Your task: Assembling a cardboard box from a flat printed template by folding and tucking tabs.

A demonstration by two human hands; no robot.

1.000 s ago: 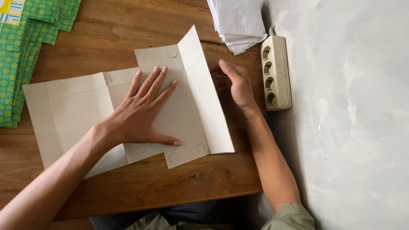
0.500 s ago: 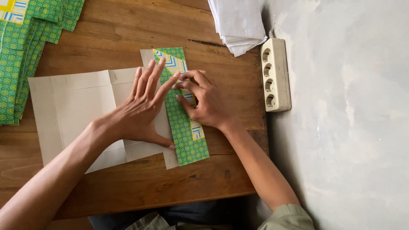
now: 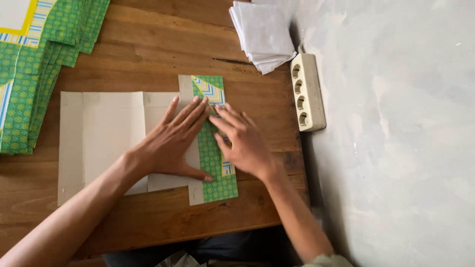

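A flat cardboard box blank (image 3: 101,133) lies grey side up on the wooden table (image 3: 148,54). Its right flap (image 3: 217,185) is folded over, showing a green patterned face with blue and yellow stripes. My left hand (image 3: 170,143) lies flat, fingers spread, on the blank just left of the fold. My right hand (image 3: 242,141) presses flat on the folded green flap, fingertips touching those of the left hand. Neither hand grips anything.
A stack of several green patterned box blanks (image 3: 29,74) lies at the table's left back. A pile of white folded paper (image 3: 262,32) sits at the back right. A cream power strip (image 3: 307,91) lies along the table's right edge, beside a grey floor.
My right hand folded the right flap over onto the blank, turning its green face up, and now presses it flat. My left hand stayed in place.
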